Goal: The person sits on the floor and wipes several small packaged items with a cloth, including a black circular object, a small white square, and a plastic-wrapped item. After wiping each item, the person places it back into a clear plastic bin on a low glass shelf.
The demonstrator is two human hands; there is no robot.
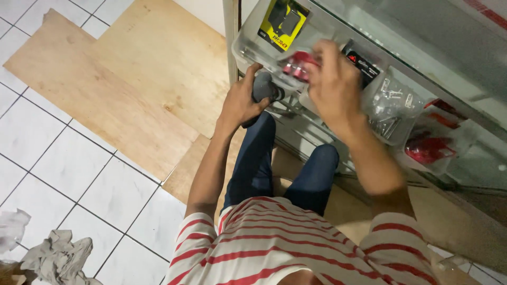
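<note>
Left hand [242, 103] is closed around a dark grey grip-like part [262, 88], at approx 9 o'clock from the right hand [334, 84]. Right hand's fingers curl over a small red part [296, 62], held just above a clear plastic tray [248, 37] on the glass cabinet shelf. Tray also has a yellow-black pack [283, 22] at 12 o'clock. Bags w/ metal bits [390, 105] and red pieces [429, 149] lie at 3–4 o'clock. Crumpled rags [55, 259] sit on the tile floor [58, 158], approx 8 o'clock.
</note>
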